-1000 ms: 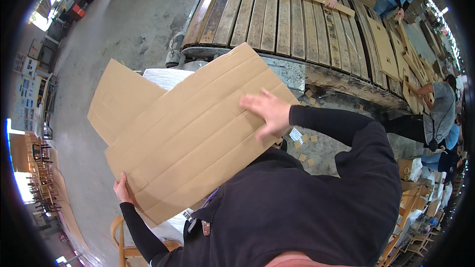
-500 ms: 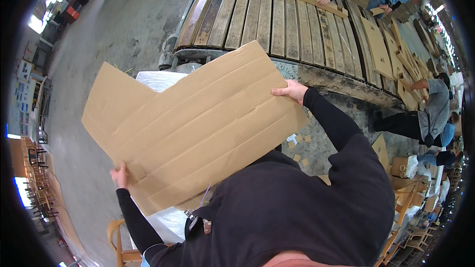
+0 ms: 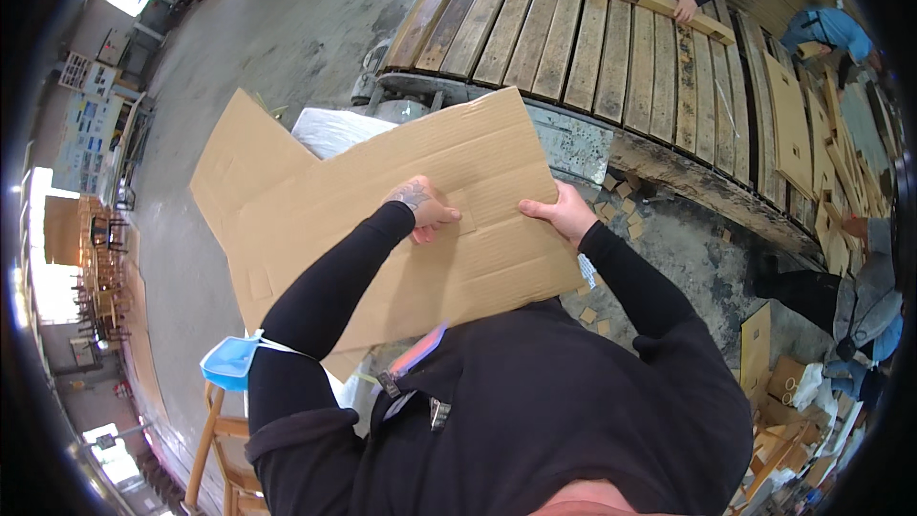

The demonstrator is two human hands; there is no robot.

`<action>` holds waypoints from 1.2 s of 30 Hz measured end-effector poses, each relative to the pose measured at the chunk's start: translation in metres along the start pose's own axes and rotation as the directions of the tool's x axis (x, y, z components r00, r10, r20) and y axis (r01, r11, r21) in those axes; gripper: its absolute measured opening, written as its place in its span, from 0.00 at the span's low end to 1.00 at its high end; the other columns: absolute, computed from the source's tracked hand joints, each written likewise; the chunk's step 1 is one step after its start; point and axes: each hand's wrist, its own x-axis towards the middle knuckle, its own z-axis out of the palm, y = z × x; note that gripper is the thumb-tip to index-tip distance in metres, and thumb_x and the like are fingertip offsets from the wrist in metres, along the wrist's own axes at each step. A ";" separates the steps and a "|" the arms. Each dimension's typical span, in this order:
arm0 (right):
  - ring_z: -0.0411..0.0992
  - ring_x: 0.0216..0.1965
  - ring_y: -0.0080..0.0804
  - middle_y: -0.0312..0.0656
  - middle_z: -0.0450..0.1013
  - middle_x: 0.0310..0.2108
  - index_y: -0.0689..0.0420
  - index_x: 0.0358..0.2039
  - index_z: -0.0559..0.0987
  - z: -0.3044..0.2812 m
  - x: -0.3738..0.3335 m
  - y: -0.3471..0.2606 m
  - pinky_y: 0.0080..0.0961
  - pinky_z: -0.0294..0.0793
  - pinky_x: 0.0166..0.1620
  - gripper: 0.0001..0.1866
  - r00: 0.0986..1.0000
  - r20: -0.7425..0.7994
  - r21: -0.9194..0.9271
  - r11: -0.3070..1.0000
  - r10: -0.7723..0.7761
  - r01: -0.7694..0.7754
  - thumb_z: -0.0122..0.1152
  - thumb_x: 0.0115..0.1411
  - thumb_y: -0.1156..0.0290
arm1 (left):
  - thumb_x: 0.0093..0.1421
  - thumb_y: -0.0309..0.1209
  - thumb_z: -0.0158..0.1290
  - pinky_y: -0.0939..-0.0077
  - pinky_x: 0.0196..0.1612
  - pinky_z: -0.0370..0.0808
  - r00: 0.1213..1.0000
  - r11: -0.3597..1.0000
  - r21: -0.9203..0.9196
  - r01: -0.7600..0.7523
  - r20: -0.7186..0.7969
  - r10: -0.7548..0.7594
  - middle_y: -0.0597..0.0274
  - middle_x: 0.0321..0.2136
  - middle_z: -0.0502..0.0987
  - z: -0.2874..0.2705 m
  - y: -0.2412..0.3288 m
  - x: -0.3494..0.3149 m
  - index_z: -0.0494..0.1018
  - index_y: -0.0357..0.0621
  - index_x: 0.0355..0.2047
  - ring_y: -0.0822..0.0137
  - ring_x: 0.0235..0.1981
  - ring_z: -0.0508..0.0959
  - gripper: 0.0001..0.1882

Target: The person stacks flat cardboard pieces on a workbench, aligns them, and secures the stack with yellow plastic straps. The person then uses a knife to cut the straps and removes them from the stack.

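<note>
A large brown cardboard sheet with ribbed fold lines and a notch in its far edge is held tilted in front of me. My right hand grips its right edge, thumb on top and fingers underneath. My left hand rests on the face of the sheet with curled fingers, its fingertips beside a small scored rectangle. Whatever those fingers may hold is hidden. A second rectangular mark shows near the sheet's left edge. Around my left upper arm hangs a blue face mask.
White wrapped material shows behind the sheet. Beyond it stands a wooden slatted platform, where a co-worker's hands work on a long cardboard piece. Cardboard scraps litter the floor at right. A wooden chair stands at lower left.
My left hand has left the sheet's lower left edge and come to its middle, by the scored rectangle. My right hand keeps its grip. The view has shifted left.
</note>
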 end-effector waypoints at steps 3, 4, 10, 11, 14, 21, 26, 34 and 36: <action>0.76 0.42 0.31 0.47 0.76 0.43 0.67 0.50 0.71 0.002 -0.004 0.012 0.29 0.76 0.46 0.29 0.998 -0.036 0.014 0.998 -0.054 0.055 0.73 0.50 0.69 | 0.55 0.37 0.62 0.76 0.17 0.77 0.998 0.996 0.063 0.058 -0.036 -0.056 0.55 0.15 0.78 0.012 0.003 0.003 0.76 0.32 0.20 0.67 0.14 0.79 0.18; 0.76 0.43 0.31 0.47 0.76 0.43 0.68 0.49 0.71 0.004 -0.005 0.015 0.28 0.75 0.47 0.29 0.994 -0.048 0.011 0.995 -0.099 0.100 0.73 0.50 0.69 | 0.55 0.36 0.62 0.77 0.17 0.77 0.997 0.992 0.103 0.074 -0.045 -0.069 0.55 0.15 0.78 0.014 0.004 0.004 0.76 0.32 0.20 0.67 0.14 0.79 0.17; 0.76 0.43 0.32 0.49 0.76 0.42 0.69 0.47 0.71 0.009 -0.005 0.023 0.29 0.75 0.48 0.28 0.981 -0.043 -0.087 0.979 -0.187 0.183 0.72 0.50 0.69 | 0.53 0.37 0.60 0.75 0.18 0.77 0.811 0.709 0.693 0.130 -0.486 0.326 0.56 0.15 0.78 0.049 -0.006 0.006 0.77 0.35 0.19 0.69 0.13 0.79 0.16; 0.76 0.43 0.32 0.50 0.76 0.42 0.69 0.46 0.71 0.009 -0.005 0.024 0.29 0.75 0.48 0.28 0.988 -0.043 -0.095 0.985 -0.151 0.147 0.72 0.50 0.69 | 0.53 0.39 0.59 0.73 0.22 0.77 0.773 0.699 0.701 0.143 -0.520 0.364 0.57 0.15 0.78 0.052 -0.008 0.006 0.78 0.36 0.20 0.66 0.16 0.80 0.16; 0.76 0.43 0.32 0.49 0.77 0.42 0.69 0.47 0.71 0.012 -0.005 0.025 0.29 0.75 0.48 0.27 0.993 -0.067 -0.105 0.991 -0.092 0.085 0.71 0.51 0.70 | 0.53 0.42 0.57 0.67 0.30 0.79 0.870 0.822 0.553 0.136 -0.464 0.169 0.55 0.18 0.79 0.043 -0.012 0.002 0.79 0.38 0.22 0.60 0.21 0.81 0.17; 0.76 0.42 0.31 0.48 0.76 0.43 0.69 0.49 0.70 0.020 -0.007 0.015 0.29 0.76 0.46 0.26 0.993 0.004 0.130 0.985 -0.114 0.113 0.69 0.53 0.71 | 0.55 0.42 0.56 0.66 0.29 0.77 0.817 0.918 0.388 0.082 -0.554 0.162 0.55 0.24 0.80 0.042 -0.026 -0.019 0.79 0.44 0.24 0.57 0.23 0.80 0.14; 0.76 0.43 0.32 0.49 0.75 0.45 0.68 0.50 0.69 0.027 -0.012 0.009 0.30 0.76 0.46 0.27 0.999 -0.023 0.111 0.993 -0.037 0.039 0.70 0.53 0.70 | 0.56 0.40 0.54 0.59 0.27 0.74 0.499 0.864 0.503 -0.028 -0.742 0.448 0.57 0.21 0.78 0.086 -0.034 -0.009 0.77 0.48 0.25 0.53 0.24 0.79 0.10; 0.75 0.44 0.32 0.48 0.75 0.45 0.66 0.50 0.68 0.033 -0.012 0.018 0.31 0.75 0.47 0.25 0.999 -0.009 0.074 0.997 -0.031 0.032 0.68 0.55 0.72 | 0.58 0.37 0.49 0.58 0.29 0.74 0.740 0.775 0.631 -0.037 -0.504 0.445 0.55 0.24 0.79 0.077 -0.038 -0.010 0.77 0.46 0.27 0.52 0.26 0.79 0.11; 0.75 0.43 0.32 0.48 0.75 0.45 0.67 0.50 0.69 0.031 -0.008 0.019 0.31 0.76 0.47 0.25 0.999 -0.013 0.095 0.995 -0.036 0.037 0.68 0.55 0.72 | 0.59 0.36 0.49 0.60 0.30 0.75 0.678 0.813 0.565 -0.138 -0.544 0.494 0.54 0.25 0.79 0.075 -0.041 -0.012 0.77 0.45 0.28 0.53 0.28 0.79 0.11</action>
